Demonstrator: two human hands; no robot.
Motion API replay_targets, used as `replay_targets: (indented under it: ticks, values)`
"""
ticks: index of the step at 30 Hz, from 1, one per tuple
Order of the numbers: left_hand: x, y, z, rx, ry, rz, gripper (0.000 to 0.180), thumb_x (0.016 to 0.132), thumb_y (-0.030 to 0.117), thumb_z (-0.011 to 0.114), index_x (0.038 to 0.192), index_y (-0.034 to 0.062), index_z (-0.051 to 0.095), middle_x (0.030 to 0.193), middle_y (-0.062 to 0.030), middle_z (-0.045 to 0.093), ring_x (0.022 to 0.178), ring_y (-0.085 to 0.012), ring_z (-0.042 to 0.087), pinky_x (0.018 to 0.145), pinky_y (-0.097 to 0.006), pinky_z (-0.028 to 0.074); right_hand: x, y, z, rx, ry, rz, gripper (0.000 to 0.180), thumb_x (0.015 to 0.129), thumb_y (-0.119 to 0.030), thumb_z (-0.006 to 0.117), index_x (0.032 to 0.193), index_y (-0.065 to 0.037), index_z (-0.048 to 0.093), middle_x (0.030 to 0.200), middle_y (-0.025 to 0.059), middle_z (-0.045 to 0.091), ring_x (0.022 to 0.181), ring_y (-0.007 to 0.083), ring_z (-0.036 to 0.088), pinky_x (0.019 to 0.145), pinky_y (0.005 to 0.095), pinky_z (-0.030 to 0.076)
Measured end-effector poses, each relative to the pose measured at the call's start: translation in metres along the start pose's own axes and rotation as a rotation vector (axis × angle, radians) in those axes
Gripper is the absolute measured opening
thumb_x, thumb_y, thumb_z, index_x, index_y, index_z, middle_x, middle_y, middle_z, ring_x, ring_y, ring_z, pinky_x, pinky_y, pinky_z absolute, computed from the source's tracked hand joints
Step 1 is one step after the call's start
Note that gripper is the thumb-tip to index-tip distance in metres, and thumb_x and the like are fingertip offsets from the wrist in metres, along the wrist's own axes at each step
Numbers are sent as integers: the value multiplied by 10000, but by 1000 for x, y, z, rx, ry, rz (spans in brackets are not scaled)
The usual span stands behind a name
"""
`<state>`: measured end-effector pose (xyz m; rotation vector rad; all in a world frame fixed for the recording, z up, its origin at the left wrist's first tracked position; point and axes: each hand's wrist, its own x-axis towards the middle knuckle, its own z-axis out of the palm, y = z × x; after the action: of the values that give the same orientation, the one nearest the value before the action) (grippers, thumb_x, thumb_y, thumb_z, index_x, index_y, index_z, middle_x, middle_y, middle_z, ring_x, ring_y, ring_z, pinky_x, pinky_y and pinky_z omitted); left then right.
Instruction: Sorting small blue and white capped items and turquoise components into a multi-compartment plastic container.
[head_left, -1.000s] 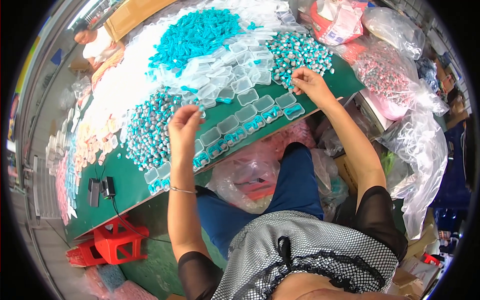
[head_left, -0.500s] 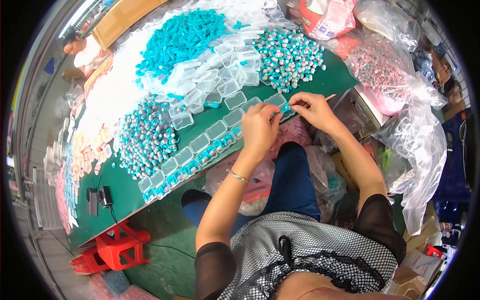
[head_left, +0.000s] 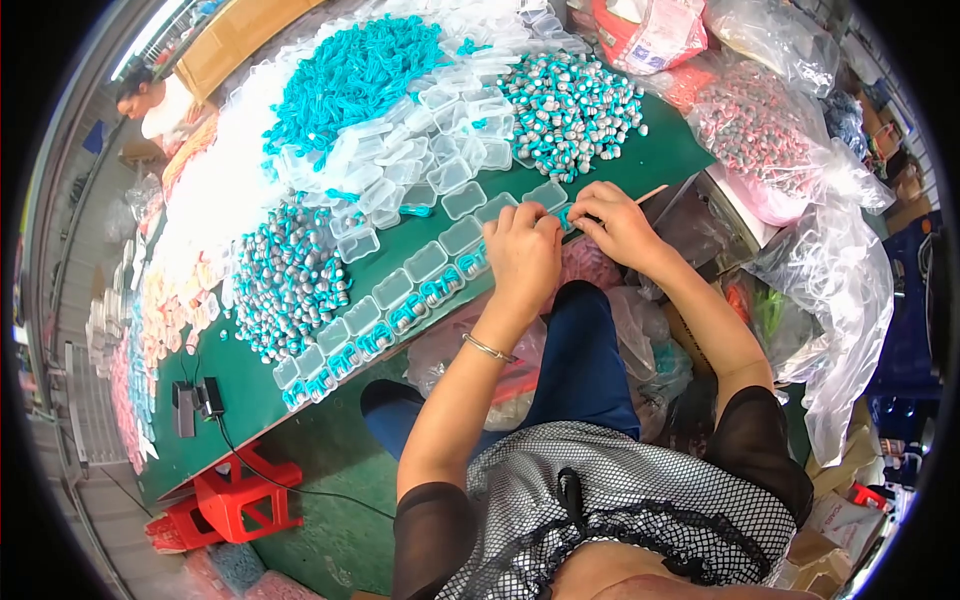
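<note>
My left hand [head_left: 525, 250] and my right hand [head_left: 618, 228] meet over the right end of a row of small clear plastic cases. Both hands are closed, with curled fingers. Against my right fingertips is a small teal piece [head_left: 564, 222], partly covered. What my left fingers pinch is hidden. The cases stand along the table's front edge, their clear lids [head_left: 426, 262] folded back. Teal and grey pieces [head_left: 407, 318] fill those to the left of my hands. Just beyond my hands an open clear lid [head_left: 545, 195] lies flat.
On the green table [head_left: 640, 165] are two heaps of grey-and-teal plugs [head_left: 290, 270], a teal heap [head_left: 355, 75] and many loose clear cases [head_left: 395, 150]. A black device [head_left: 208, 397] trails a cable. Red stools [head_left: 245, 495] stand below; plastic bags [head_left: 830, 330] lie at right. Another person [head_left: 165, 108] is at far left.
My two hands have come closer together and settled down onto the case at the row's right end. The teal piece that showed between them is now largely under my fingers.
</note>
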<state>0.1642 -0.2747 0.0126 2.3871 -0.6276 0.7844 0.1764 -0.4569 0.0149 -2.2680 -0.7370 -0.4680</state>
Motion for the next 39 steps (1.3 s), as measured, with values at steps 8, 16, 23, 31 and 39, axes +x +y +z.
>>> replay_targets:
  ticks: [8,16,23,31,39]
  values:
    - [2,-1,-7,-15,84,64,31,726,115,646,748,99,661,858,-8,608,800,-219,555,728,-388,377,1,2,2,41,28,14,114,744,-10,666,840,-51,619,868,85,593,845,287,566,746,389,464]
    - [3,-7,-1,-2,110,213,43,725,100,595,734,100,637,866,-15,607,792,-209,560,755,-381,385,0,4,3,49,35,-6,101,755,-9,645,844,-50,619,863,88,587,850,287,573,740,386,469]
    - [8,-5,-6,30,-100,67,31,713,125,640,709,110,667,826,-25,618,804,-221,566,743,-412,370,1,3,3,47,18,5,90,761,-12,639,840,-50,621,865,87,580,868,283,575,746,384,471]
    - [9,3,-17,24,-132,-90,218,694,191,754,891,118,698,965,-49,623,941,-251,573,774,-411,371,-2,5,3,47,28,49,75,769,-45,653,842,-51,635,874,86,581,873,278,577,748,382,474]
    - [10,0,-18,119,-231,-20,240,710,232,746,918,117,719,994,-49,619,969,-253,564,789,-418,370,0,5,1,46,18,32,112,765,-22,670,871,-31,634,888,102,582,850,273,576,747,368,467]
